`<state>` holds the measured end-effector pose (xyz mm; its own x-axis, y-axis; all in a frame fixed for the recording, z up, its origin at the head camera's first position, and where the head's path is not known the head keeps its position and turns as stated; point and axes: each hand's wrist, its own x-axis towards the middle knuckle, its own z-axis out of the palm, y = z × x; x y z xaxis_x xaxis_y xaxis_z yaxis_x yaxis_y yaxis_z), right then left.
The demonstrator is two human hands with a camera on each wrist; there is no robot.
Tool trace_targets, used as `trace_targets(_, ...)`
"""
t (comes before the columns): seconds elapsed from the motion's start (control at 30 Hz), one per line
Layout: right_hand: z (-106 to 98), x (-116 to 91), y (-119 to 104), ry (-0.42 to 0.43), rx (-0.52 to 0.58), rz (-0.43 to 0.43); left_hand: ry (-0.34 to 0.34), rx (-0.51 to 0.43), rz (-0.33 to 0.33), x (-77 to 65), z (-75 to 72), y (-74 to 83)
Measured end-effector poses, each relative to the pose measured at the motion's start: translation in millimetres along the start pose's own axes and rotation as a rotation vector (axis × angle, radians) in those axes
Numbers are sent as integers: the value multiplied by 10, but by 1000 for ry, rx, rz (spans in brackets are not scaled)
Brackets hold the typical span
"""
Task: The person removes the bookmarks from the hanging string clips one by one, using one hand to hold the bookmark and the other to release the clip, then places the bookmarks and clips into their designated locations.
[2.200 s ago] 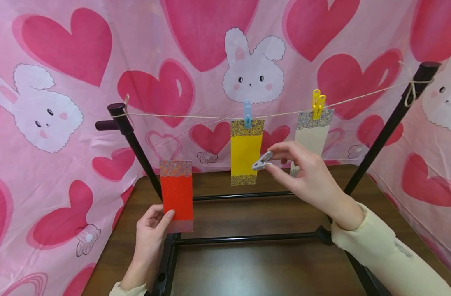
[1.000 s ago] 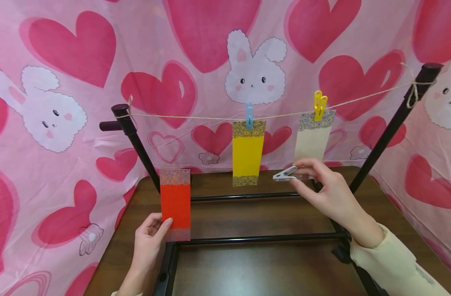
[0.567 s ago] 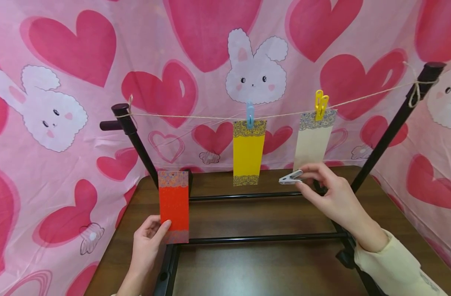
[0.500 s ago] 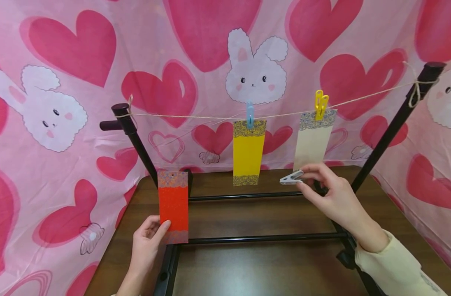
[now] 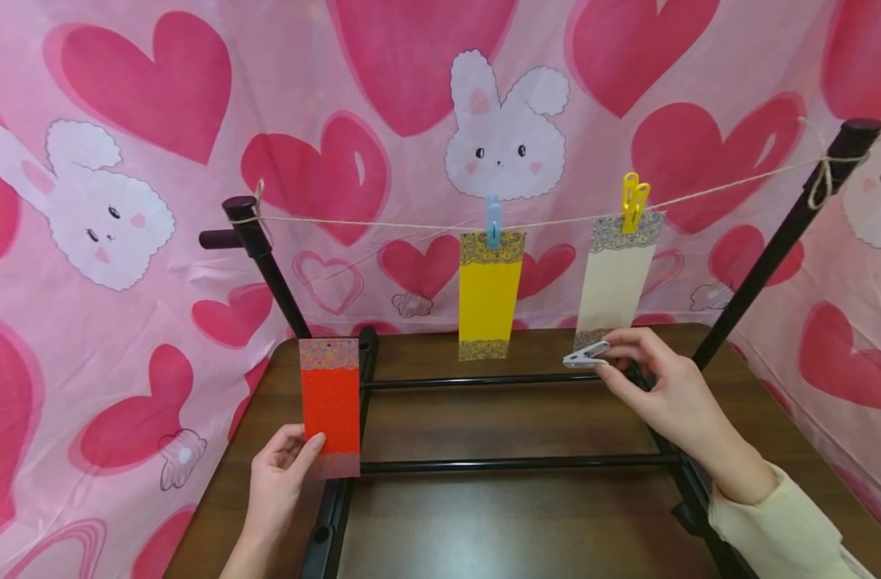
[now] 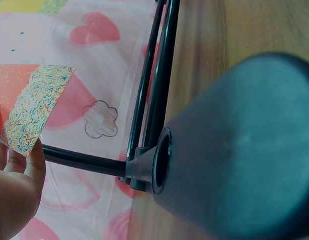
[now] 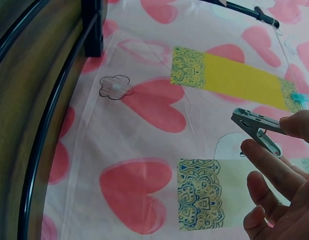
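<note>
My left hand (image 5: 280,474) pinches a red card (image 5: 330,410) with patterned bands near its lower left edge, holding it upright below the string. In the left wrist view a patterned end of the red card (image 6: 37,107) rises from the fingers. Between thumb and fingers of my right hand (image 5: 665,394) is a grey clothespin (image 5: 587,355), its tip pointing left. A yellow card (image 5: 489,297) hangs from the string (image 5: 383,223) by a light blue clothespin (image 5: 493,223). To its right a cream card (image 5: 614,277) hangs by a yellow clothespin (image 5: 634,203); my right fingers overlap its lower end.
The string runs between two black posts, the left post (image 5: 267,269) and the right post (image 5: 788,233). Black crossbars (image 5: 513,465) of the frame lie low over the brown wooden table (image 5: 513,523). A pink cloth (image 5: 411,88) with hearts and rabbits surrounds the back and sides.
My right hand has drawn back to the right and down with the grey clothespin, away from the yellow card. My left hand has lowered the red card and shifted it slightly left.
</note>
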<state>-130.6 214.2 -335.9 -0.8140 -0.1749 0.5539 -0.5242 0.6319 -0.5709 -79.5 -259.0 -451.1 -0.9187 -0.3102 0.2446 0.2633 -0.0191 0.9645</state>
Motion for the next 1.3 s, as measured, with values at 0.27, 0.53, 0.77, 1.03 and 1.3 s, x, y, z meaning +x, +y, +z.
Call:
trace_targets(0.27,-6,-38,51,4,-20,34,15,5,2,5,-36,-14)
trace_targets(0.53,-2,-87,111,2,-27,54,40,27,-15,-21,-119,-53)
trace_targets(0.77,5,-120,167,0,-30,59,70,104,-68,-29,-201,-66)
trace_targets(1.03,11,-154,209,0,-23,63,73,132,-111,-65,-270,-79)
trace_targets(1.3,28,-167,252,19,-23,57,77,135,-133,-101,-357,-116)
